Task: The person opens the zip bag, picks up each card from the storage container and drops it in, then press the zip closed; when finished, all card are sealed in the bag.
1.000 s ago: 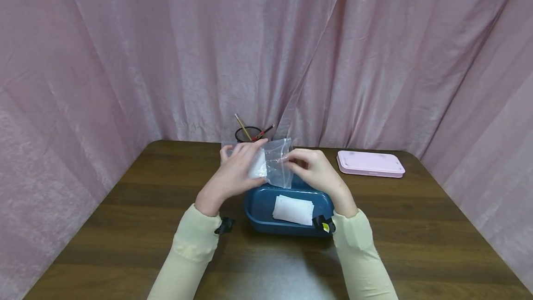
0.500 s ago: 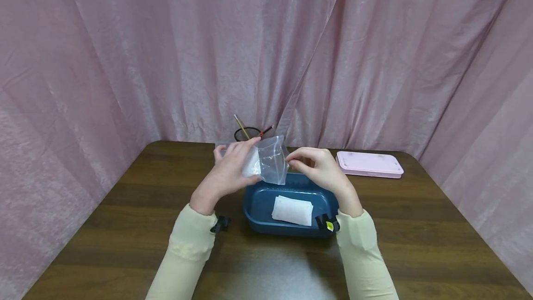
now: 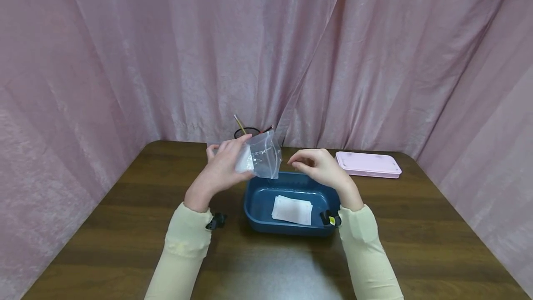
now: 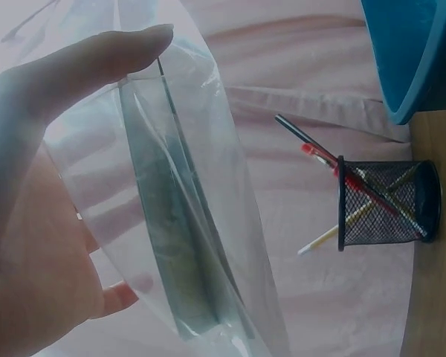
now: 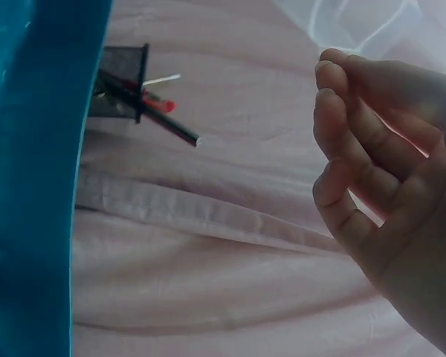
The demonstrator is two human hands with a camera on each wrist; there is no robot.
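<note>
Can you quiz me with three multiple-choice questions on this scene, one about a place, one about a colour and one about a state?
1. Where does the white paper lie?
A. inside the blue tub
B. on the pink lid
C. in the pen cup

2. What colour is the flat lid on the table?
A. green
B. pink
C. black

3. What is the right hand doing?
A. gripping the tub
B. pinching the plastic bag
C. holding nothing

Answers:
1 A: the sheet rests on the tub's floor in the head view.
2 B: the lid at the table's far right is pale pink.
3 C: its fingers are loosely curled with a gap to the bag, which only the left hand holds.
</note>
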